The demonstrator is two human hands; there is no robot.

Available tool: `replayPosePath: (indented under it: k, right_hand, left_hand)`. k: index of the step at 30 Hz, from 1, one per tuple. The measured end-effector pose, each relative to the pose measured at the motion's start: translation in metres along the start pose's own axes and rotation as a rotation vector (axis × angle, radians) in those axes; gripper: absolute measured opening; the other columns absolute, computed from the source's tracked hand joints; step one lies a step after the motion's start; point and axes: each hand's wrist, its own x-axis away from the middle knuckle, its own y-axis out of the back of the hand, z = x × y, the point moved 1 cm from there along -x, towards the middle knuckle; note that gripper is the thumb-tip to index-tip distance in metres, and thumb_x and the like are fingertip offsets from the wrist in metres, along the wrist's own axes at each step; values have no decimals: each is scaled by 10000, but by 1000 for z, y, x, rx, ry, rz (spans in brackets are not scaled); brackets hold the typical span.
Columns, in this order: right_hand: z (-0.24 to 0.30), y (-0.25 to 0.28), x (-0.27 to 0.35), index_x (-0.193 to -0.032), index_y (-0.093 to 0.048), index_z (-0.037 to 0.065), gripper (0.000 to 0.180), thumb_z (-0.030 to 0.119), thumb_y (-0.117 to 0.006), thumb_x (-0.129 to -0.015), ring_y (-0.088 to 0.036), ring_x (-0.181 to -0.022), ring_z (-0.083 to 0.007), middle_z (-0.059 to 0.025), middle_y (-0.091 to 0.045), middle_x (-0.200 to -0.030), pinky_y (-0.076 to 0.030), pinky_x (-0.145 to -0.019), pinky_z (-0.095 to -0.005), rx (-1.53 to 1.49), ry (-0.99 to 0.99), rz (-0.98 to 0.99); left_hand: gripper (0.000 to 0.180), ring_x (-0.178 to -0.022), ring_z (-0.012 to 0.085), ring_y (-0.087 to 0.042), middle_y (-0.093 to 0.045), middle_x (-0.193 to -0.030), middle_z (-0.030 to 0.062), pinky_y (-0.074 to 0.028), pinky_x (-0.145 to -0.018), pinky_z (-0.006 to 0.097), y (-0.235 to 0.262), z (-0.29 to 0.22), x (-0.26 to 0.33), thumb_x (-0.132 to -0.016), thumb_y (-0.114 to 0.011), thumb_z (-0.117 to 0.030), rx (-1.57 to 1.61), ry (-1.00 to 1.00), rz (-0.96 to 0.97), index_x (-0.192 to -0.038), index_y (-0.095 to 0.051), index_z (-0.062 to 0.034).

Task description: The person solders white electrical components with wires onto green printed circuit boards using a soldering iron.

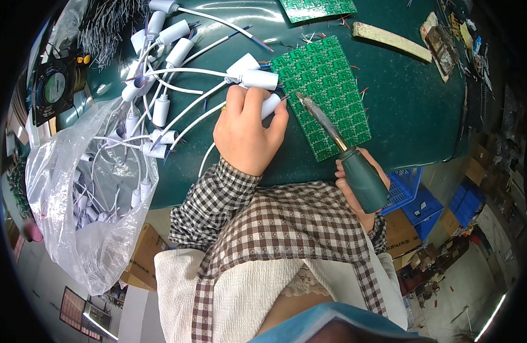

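Observation:
My left hand (249,128) is closed around a white cylindrical cable connector (271,106), its short wire ends pointing at the left edge of a green circuit board panel (326,94). Just above it lies another white connector (259,79) with a white cable. In my right hand (360,183) is a soldering iron (362,178) with a dark green handle. Its tip hovers over or touches the panel's left edge, close to the wire ends; I cannot tell which. The panel lies flat on the green table mat, with small wires sticking out along its right edge.
Several white connectors with cables (177,52) lie at the left, beside a clear plastic bag (92,228) of more. A small black fan (50,91) stands at far left. A second panel (317,8), a pale strip (392,41) and a stained block (439,46) lie farther back.

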Motion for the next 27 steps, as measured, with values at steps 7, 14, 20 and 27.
replayPosePath:
  k: [7,14,20,27]
  right_hand:
    - [-2,0,1,-1242,-618,-46,634,260,-883,-754,-720,-979,-298,-178,-710,-1148,-586,-847,-368,-8,5,-2]
    - [-4,-1,4,-1244,-618,-36,641,264,-889,-747,-721,-971,-302,-172,-710,-1155,-587,-851,-376,25,36,-2]
    - [1,-1,0,-1230,-639,-16,622,278,-888,-741,-724,-948,-291,-152,-720,-1116,-585,-847,-372,57,28,7]
    - [1,-1,0,-1202,-660,-11,590,282,-886,-742,-725,-923,-286,-147,-723,-1092,-587,-823,-368,87,40,22]
  left_hand:
    - [234,-706,280,-630,-564,-890,85,-511,-594,392,1,-1,-3,-777,-790,-208,14,-2,-7,-897,-643,-71]
    - [231,-703,281,-628,-564,-883,85,-509,-590,391,2,-3,-5,-771,-790,-202,10,12,6,-889,-641,-71]
    - [233,-702,288,-624,-558,-879,89,-506,-592,399,3,-3,-6,-769,-791,-206,11,9,16,-882,-637,-72]
    - [241,-706,294,-622,-552,-878,95,-503,-594,404,4,-3,-6,-764,-793,-210,5,7,31,-883,-634,-74]
